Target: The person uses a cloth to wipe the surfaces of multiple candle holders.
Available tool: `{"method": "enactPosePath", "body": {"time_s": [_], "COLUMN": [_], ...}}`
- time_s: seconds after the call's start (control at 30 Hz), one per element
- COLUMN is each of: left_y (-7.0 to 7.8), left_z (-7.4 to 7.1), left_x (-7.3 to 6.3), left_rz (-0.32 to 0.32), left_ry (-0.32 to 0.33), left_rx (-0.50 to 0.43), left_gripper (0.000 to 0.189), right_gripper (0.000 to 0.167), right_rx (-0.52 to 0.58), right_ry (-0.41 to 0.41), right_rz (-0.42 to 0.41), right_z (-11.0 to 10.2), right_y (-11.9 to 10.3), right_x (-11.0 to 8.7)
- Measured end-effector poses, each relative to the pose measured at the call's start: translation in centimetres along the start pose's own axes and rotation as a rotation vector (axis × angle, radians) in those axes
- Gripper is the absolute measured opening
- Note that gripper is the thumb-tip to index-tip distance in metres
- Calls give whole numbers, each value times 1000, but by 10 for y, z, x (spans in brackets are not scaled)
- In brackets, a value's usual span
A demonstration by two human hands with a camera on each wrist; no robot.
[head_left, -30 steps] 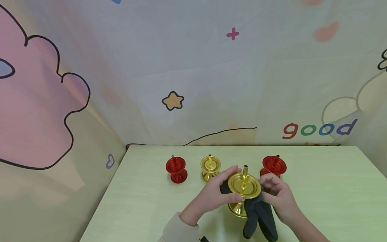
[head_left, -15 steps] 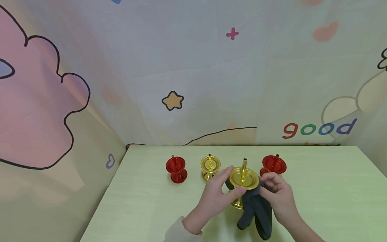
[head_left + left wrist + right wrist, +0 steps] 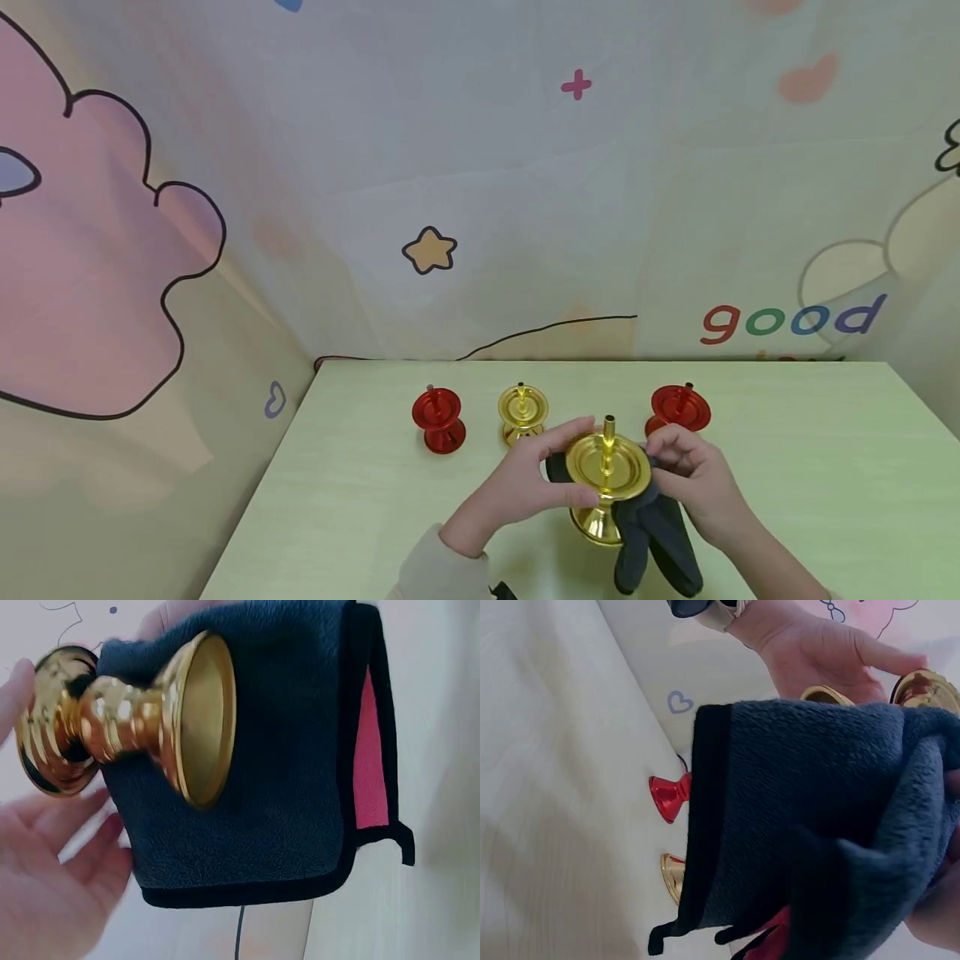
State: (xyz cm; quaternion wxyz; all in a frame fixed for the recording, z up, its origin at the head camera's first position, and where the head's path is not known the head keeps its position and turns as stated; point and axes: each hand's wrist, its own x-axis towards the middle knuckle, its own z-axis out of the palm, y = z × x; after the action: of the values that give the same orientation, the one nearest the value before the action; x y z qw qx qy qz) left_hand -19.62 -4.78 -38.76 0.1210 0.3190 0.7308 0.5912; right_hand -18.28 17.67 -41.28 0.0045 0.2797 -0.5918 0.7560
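Observation:
In the head view my left hand (image 3: 517,485) grips a gold candle holder (image 3: 598,527) by its upper dish, thumb at the near rim. The holder is upright, with a thin tube rising from the dish. My right hand (image 3: 701,483) pinches a dark grey-blue cloth (image 3: 673,546) against the dish's right rim. Part of this cloth also lies between the left fingers and the dish, and two tails hang down. The left wrist view shows the flared base (image 3: 206,724) in front of the cloth's black hem and pink underside (image 3: 369,761). Cloth hides most of the holder in the right wrist view.
Behind the hands, a red candle holder (image 3: 442,429) and a smaller-looking gold one (image 3: 522,408) stand at the left. Another red one (image 3: 680,407) stands behind my right hand. The pale table (image 3: 337,517) meets a printed cloth backdrop (image 3: 517,292) at its far edge.
Both hands raised the gold candle holder and cloth slightly away from me, then brought them back down nearer. The left hand keeps its grip; the standing candle holders have not moved.

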Motion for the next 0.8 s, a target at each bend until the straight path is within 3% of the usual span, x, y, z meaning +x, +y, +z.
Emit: {"method": "enactPosePath", "body": {"time_s": [0.13,0.23,0.37,0.43,0.53,0.63,0.7,0.8], "left_y": [-2,-4,-6,-4,-2,-2,-2,-6], "left_z": [6,14,22,25,25,20,14,7], "left_x": [0,0,-1,0,2,4,3,2], "left_rz": [-33,24,119,104,62,44,40,30], "left_ry": [157,266,321,341,370,334,244,58], "left_rx": [41,145,357,409,414,329,226,55], "left_gripper": [64,52,49,55,61,56,53,59], "right_gripper": [40,37,31,26,22,25,31,40], "right_rx": [-10,-43,-176,-299,-450,-435,-329,-122], "right_ry": [92,214,382,420,411,348,263,86], "right_rz": [12,47,111,134,132,83,44,-1], "right_z": [1,5,15,20,24,21,14,3], "right_y": [0,0,0,0,0,-1,0,0], "right_x": [0,0,0,-1,-2,-2,-4,-5]}}
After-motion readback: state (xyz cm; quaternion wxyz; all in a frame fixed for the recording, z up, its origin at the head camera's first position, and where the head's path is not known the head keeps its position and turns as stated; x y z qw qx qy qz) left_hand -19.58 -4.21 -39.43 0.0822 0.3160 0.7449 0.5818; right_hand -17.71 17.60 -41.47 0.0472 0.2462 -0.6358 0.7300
